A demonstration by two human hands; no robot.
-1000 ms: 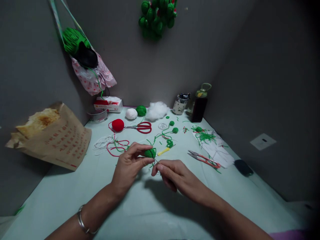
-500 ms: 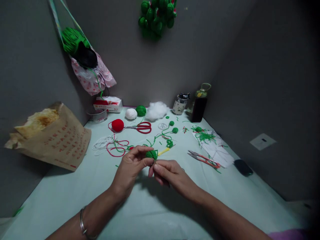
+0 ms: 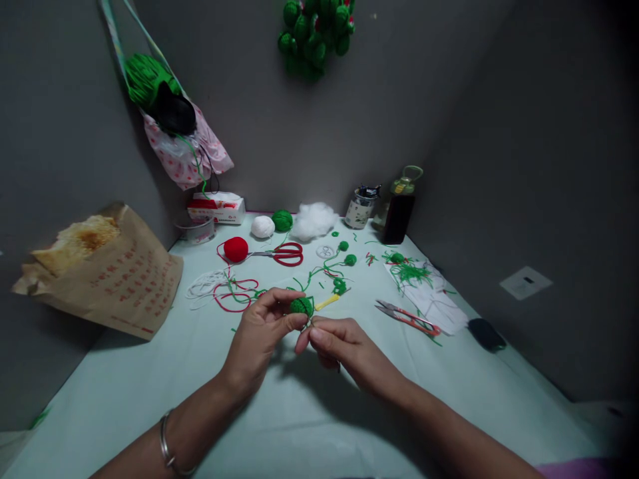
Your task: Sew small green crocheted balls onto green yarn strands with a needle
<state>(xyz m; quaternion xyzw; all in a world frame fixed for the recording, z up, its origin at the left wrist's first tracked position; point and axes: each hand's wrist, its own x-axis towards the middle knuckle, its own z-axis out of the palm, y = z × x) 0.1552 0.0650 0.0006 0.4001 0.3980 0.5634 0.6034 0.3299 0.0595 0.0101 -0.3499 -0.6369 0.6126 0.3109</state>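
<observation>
My left hand (image 3: 262, 332) grips a small green crocheted ball (image 3: 301, 307) between thumb and fingers, above the middle of the table. Close against its lower right side, my right hand (image 3: 339, 342) is closed in a pinch. What sits between those fingertips is too small to make out; a thin dark tip pokes out below the hand. A strand of green yarn (image 3: 312, 305) loops beside the ball. Just behind the hands lies a yellow-handled tool (image 3: 327, 302), probably a crochet hook, near a small green crocheted piece (image 3: 339, 286).
Red-handled scissors (image 3: 287, 253), a red yarn ball (image 3: 235, 249), a white yarn ball (image 3: 262, 227) and white stuffing (image 3: 315, 221) lie at the back. Orange thread snips (image 3: 409, 317) and green scraps (image 3: 412, 271) on paper are at right. A paper bag (image 3: 130, 286) stands left.
My right hand has shifted very slightly right, away from the green ball. The left hand keeps its hold, and the view has moved a little.
</observation>
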